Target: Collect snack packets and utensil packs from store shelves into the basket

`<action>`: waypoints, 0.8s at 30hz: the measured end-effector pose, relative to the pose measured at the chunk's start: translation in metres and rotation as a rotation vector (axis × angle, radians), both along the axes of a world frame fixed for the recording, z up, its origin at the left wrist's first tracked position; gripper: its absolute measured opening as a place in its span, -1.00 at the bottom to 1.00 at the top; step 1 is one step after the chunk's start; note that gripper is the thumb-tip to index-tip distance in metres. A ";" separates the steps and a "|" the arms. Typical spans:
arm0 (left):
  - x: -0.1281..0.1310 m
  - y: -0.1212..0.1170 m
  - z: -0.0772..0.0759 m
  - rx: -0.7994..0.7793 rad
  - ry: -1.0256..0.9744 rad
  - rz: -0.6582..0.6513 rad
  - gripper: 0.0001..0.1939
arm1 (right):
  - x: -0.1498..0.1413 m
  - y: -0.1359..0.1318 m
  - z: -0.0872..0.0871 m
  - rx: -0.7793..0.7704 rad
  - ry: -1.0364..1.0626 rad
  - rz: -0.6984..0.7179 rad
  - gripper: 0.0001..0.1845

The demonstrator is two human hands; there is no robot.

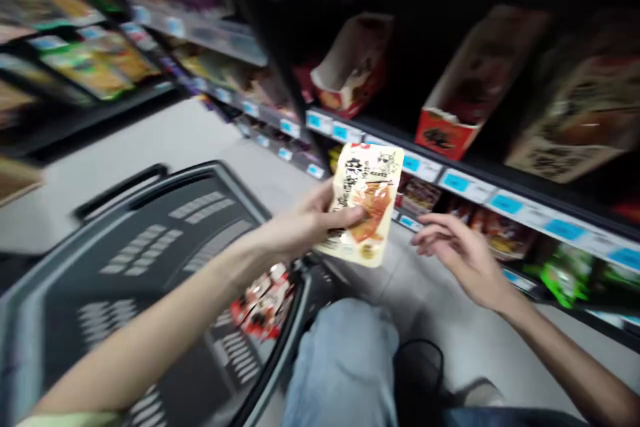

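My left hand [325,217] grips a cream-coloured snack packet [375,203] by its left side, thumb across the front. The packet carries dark lettering and a picture of reddish-brown food. To the right, my right hand [457,250] hovers apart from the packet, near the lower shelf edge, its fingers loosely spread with nothing in them. Beneath my left forearm stands a grey shopping basket [220,167]. Inside it, toward the right side, lies a red and white packet [267,300], partly hidden by my arm.
A dark shelf with blue-and-white price tags [507,203] runs along the right. It holds red display boxes [447,133], cream packets [575,127] and, lower down, green bags [567,273]. More shelves with colourful bags [90,70] stand at the left. My bent knee [345,353] is beside the basket.
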State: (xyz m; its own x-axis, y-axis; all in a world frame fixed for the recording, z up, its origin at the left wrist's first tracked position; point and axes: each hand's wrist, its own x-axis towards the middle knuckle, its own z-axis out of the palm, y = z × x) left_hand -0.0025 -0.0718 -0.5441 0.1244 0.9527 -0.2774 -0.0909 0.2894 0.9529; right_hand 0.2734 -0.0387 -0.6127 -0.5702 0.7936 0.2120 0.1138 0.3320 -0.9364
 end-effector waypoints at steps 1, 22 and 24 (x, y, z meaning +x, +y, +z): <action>0.033 0.017 -0.010 0.006 -0.070 -0.075 -0.54 | 0.001 0.000 0.001 -0.114 0.047 -0.033 -0.68; 0.108 0.050 -0.056 0.289 -0.150 -0.193 -0.09 | 0.011 0.016 -0.003 0.826 -0.027 -0.458 -0.75; 0.108 0.046 -0.048 0.244 -0.171 -0.240 -0.08 | 0.011 0.013 0.001 1.128 -0.127 -0.308 -0.75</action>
